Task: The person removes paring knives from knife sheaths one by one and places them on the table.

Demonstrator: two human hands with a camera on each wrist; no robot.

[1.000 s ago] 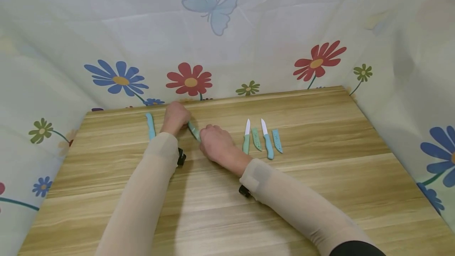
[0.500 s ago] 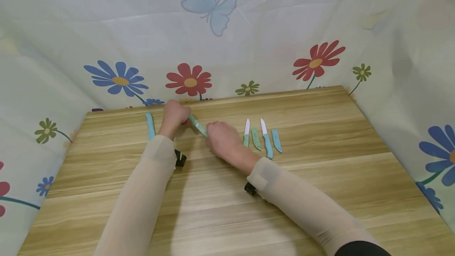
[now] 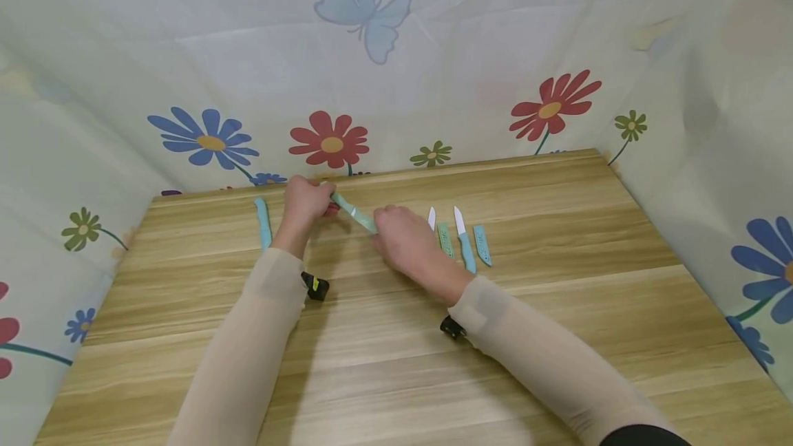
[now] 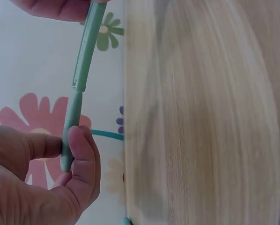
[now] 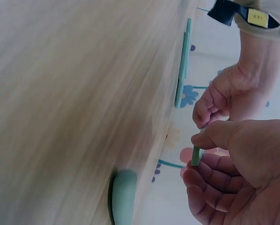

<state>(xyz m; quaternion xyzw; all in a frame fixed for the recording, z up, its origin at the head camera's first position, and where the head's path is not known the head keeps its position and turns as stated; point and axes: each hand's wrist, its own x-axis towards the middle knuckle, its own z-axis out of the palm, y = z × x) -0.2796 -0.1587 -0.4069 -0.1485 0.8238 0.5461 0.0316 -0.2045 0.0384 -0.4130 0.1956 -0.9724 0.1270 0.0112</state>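
Observation:
A green paring knife with its green sheath over the blade is held up between both hands, tilted in the head view. My left hand [image 3: 305, 202] pinches the knife's handle [image 4: 70, 124] between thumb and fingers. The far end of the sheath [image 4: 87, 51] is in the grip of my right hand [image 3: 403, 239], its thumb on top and fingers below in the right wrist view. Where handle and sheath meet, a narrow pale strip shows in the head view. The blade is otherwise hidden.
A light-blue knife [image 3: 263, 220] lies left of my left hand. Right of my right hand lie a partly hidden knife with a white blade [image 3: 431, 217], a green sheath [image 3: 444, 238], a blue knife [image 3: 466, 248] and a blue sheath [image 3: 482, 245]. Flowered sheeting [image 3: 471, 109] borders the wooden table [image 3: 557, 308].
My right hand has moved right and slightly away from me, now covering part of the nearest white-bladed knife. More of the green knife and sheath shows between my hands. My left hand stays nearly in place.

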